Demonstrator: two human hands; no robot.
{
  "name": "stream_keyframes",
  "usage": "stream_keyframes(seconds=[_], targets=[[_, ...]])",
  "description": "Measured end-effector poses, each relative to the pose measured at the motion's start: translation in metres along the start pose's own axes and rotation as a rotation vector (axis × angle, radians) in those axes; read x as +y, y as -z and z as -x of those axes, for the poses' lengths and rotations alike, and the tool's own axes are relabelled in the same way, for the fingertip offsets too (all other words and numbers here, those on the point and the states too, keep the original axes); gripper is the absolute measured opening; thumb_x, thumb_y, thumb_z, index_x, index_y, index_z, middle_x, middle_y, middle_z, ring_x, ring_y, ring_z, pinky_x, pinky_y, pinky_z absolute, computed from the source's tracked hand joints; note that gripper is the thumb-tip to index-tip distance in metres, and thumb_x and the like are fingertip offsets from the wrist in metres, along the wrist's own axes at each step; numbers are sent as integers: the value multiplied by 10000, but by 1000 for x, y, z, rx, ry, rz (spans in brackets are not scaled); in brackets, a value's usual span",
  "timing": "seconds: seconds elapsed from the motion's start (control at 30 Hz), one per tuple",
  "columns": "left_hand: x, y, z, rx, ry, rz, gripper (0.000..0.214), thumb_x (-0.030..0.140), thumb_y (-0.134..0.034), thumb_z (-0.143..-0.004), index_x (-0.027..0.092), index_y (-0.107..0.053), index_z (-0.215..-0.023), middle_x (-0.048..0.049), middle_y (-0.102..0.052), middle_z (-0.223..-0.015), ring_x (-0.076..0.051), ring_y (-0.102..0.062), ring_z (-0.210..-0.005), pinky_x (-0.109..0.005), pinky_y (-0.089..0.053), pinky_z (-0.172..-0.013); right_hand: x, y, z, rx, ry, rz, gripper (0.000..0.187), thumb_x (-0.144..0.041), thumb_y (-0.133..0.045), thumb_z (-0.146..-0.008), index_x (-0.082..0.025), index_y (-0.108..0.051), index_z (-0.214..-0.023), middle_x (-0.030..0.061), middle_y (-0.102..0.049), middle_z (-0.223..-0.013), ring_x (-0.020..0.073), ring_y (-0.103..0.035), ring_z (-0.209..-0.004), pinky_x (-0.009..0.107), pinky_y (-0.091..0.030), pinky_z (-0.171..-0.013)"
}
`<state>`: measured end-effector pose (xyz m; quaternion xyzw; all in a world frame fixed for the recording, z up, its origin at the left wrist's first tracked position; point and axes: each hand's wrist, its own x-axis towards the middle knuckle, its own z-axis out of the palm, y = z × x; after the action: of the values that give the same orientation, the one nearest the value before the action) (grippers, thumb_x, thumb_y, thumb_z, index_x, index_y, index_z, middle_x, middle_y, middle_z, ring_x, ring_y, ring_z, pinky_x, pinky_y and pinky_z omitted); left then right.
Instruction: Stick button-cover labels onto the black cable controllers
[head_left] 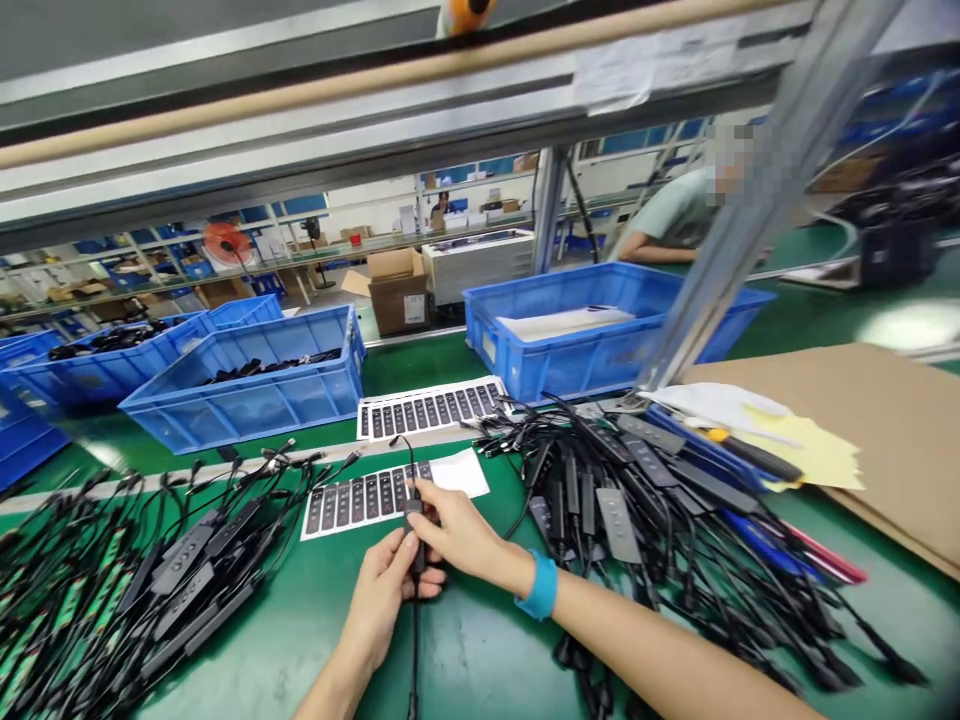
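My left hand (386, 590) grips the lower part of a black inline cable controller (415, 525), thumb on its face. From above right, my right hand (457, 530) holds the same controller, its thumb pressed on the front. Cable runs out of both ends, downward and up behind it. Just behind my hands lies a sheet of dark label stickers (360, 503), partly covered by my right hand. Whether a sticker is under my thumbs is hidden.
A heap of black cabled controllers (619, 520) lies to the right. Another cable pile (202, 560) is at left, with green circuit boards (71, 600). Blue bins (247, 400) stand behind, beside a second sticker sheet (435, 408). Cardboard (825, 400) lies right; a person (667, 220) sits beyond.
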<state>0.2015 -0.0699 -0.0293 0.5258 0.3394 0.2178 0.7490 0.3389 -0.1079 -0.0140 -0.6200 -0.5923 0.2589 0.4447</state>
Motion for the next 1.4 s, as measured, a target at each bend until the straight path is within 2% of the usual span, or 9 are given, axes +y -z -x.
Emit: stream_keyframes(seconds=[0.13,0.3,0.43,0.53,0.73,0.83,1.0,1.13,1.4], targets=[[4,14,-2,-34,-182,-397,514,577,-562,-833,157,-650,-1115,-125,-714,-963,-210,-674,-800,-330,-552,-706,-10,45,-10,130,34,130,184,-212,-444,-896,-197,-600,-992,43,-686,-829,195,-626,-737,290,-470,-654],[5,43,-7,213,-547,-1221,364,321,-492,-883,211,-614,-1209,-126,-639,-1212,-295,-595,-1109,-478,-473,-958,7,154,10,380,-9,498,160,-284,-529,-845,-235,-629,-960,85,-693,-974,275,-649,-914,408,-491,-813],[1,47,-7,318,-451,-1578,442,225,-513,-879,113,-536,-1306,-209,-545,-1320,-346,-503,-1243,-496,-416,-1025,27,201,31,533,-58,609,45,-219,-573,-767,-233,-595,-803,122,-623,-776,374,-609,-903,561,-419,-826],[0,40,-5,324,-377,-1693,446,212,-526,-886,112,-524,-1321,-219,-528,-1337,-365,-480,-1262,-516,-405,-1025,33,177,19,497,-37,641,62,-202,-566,-756,-218,-600,-805,134,-604,-795,370,-593,-884,554,-413,-807],[3,32,1,304,-364,-1723,425,218,-527,-896,168,-537,-1317,-206,-522,-1341,-370,-479,-1253,-541,-396,-1016,34,63,-45,176,58,533,65,-153,-644,-715,-189,-645,-769,70,-656,-774,234,-627,-785,312,-467,-743],[5,32,2,298,-363,-1688,421,218,-537,-889,162,-548,-1306,-219,-521,-1331,-383,-478,-1246,-558,-393,-1008,35,34,-58,155,70,487,83,-147,-637,-752,-196,-605,-693,81,-646,-765,237,-615,-770,312,-456,-713],[4,29,1,294,-355,-1649,427,253,-558,-879,190,-544,-1301,-206,-524,-1325,-387,-478,-1235,-575,-384,-1003,25,39,-51,172,150,390,180,-243,-503,-873,-205,-571,-711,82,-611,-782,238,-581,-779,341,-439,-709],[17,37,3,297,-320,-1651,473,253,-622,-839,217,-518,-1299,-158,-542,-1293,-320,-518,-1192,-458,-431,-982,10,52,-38,321,155,91,239,-420,-481,-902,-208,-561,-826,58,-599,-800,206,-561,-730,313,-447,-639],[64,110,54,717,21,-1748,211,44,-518,-758,86,-614,-941,-231,-604,-951,-379,-600,-943,-454,-497,-737,-6,56,-15,354,62,-275,307,-530,-563,-866,-226,-552,-830,8,-550,-696,171,-531,-625,306,-442,-613]])
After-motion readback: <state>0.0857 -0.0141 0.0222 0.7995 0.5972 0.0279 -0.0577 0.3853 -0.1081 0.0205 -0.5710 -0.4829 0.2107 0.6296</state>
